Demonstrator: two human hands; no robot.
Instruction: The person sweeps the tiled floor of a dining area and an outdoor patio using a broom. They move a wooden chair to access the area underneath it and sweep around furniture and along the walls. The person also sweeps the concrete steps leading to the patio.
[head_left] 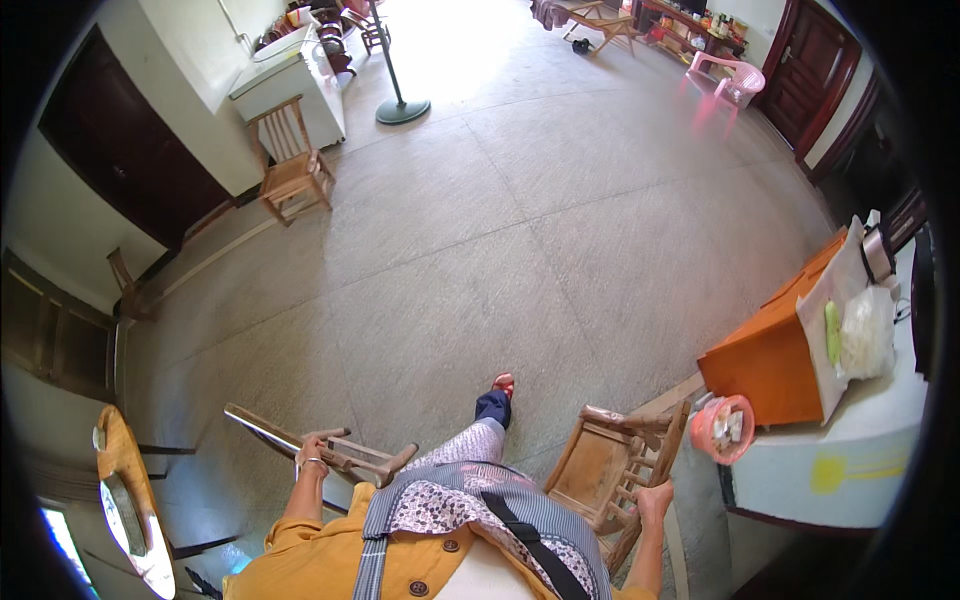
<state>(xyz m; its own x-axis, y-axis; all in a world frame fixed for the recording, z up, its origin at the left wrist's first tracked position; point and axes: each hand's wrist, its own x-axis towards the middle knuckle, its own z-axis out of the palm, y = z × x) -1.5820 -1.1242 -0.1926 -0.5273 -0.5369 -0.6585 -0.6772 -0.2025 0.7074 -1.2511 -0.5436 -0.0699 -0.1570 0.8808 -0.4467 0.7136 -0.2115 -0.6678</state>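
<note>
Packages: a clear plastic bag of white contents [866, 333] lies on the white counter [850, 440] at right, beside a long green vegetable [832, 331]; a round pink basket [724, 428] sits at the counter's edge.
Left hand: the left hand [312, 452] is curled around a low wooden chair [330, 450], carried tilted.
Right hand: the right hand [655, 497] grips the back rail of a second small wooden chair [615, 465], just beside the counter.
Open room: the broad grey tiled floor [520, 220] stretches ahead, furniture along its edges.
</note>
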